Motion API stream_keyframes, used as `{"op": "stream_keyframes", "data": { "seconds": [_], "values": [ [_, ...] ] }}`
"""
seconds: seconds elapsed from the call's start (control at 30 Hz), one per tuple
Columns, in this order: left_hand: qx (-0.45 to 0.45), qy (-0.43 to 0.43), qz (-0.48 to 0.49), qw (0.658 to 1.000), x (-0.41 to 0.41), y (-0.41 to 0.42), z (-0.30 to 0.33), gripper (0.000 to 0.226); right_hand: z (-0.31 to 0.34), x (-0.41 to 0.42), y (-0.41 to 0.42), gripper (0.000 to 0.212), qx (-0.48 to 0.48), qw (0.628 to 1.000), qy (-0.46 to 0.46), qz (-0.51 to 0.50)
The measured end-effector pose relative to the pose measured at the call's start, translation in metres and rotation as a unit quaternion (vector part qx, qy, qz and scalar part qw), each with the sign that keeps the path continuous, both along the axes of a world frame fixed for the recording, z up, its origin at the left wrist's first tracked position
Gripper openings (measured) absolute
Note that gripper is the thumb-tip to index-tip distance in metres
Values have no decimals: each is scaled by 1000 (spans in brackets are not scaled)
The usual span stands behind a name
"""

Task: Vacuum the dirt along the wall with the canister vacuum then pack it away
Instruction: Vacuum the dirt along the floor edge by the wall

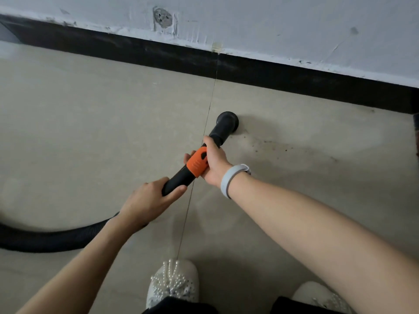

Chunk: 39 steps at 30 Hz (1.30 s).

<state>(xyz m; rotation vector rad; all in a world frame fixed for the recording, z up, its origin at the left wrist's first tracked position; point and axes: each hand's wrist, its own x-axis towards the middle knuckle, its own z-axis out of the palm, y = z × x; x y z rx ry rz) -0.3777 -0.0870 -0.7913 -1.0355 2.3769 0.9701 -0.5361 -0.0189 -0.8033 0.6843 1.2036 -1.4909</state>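
we hold the vacuum wand [181, 177] with both hands. our left hand [149, 200] wraps its fingers round the black tube at the near end, where the ribbed black hose [56, 236] leaves it and curves off to the left of that hand along the floor. our right hand [214, 162], with a pale wristband [229, 180] just behind it, grips further up the wand, over the orange collar [196, 163]. beyond the right hand the wand ends in a round black nozzle [227, 121] that sits down on the beige tile floor [90, 123]. just to the right of the nozzle and ahead of the right hand, a scatter of dark dirt specks [272, 147] lies on the tile. further ahead of both hands runs the black skirting board [272, 75] under a scuffed white wall [272, 26]. a thin grout line [208, 114] passes under the wand between our hands. below our forearms we see two white slippers [172, 284], the left one trimmed with beads. the canister itself is out of view.
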Motion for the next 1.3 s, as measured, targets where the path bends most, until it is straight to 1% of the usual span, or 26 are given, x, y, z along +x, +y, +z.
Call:
{"op": "stream_keyframes", "data": {
  "seconds": [0.07,0.13,0.23,0.3,0.4,0.47,0.53,0.6,0.67,0.73,0.8,0.9,1.0,1.07,1.17,1.23,1.3],
  "values": [
    [50,17,9,999,8,-7,1,39,3,12,-2,25,-33,998,-32,-54],
    [90,25,13,996,16,-12,2,37,2,26,2,24,-39,997,-20,-70],
    [129,23,-9,991,32,-10,3,37,1,52,12,24,18,997,22,-75],
    [152,19,-31,988,41,-4,3,40,-1,65,22,23,54,992,43,-104],
    [169,13,-54,984,44,1,6,44,-1,76,30,23,83,984,52,-150],
    [163,1,-62,985,46,0,7,44,-2,79,33,26,85,980,51,-172],
    [137,-6,-63,989,53,0,6,42,-2,84,32,25,73,984,49,-157],
    [85,-11,-53,995,64,2,5,39,-2,91,27,22,56,989,40,-127],
    [22,-11,-25,999,74,6,5,42,-3,102,19,23,38,993,34,-104],
    [-10,0,4,1000,81,6,3,44,-3,112,12,24,20,995,33,-93],
    [8,-11,15,1000,85,2,4,49,-5,122,11,25,8,994,30,-101],
    [63,-43,10,997,89,0,5,57,-7,133,21,27,6,992,19,-123],
    [72,-69,-24,995,92,3,4,49,-10,144,37,30,29,988,23,-148],
    [73,-89,-48,992,92,6,5,47,-12,150,47,32,47,986,27,-159],
    [51,-92,-56,993,95,10,4,49,-12,152,49,30,50,985,34,-159],
    [22,-67,-43,997,96,11,1,50,-11,148,42,26,41,987,39,-148],
    [-14,-25,-28,999,95,11,-1,52,-10,140,31,23,34,990,42,-133]
  ]
}}
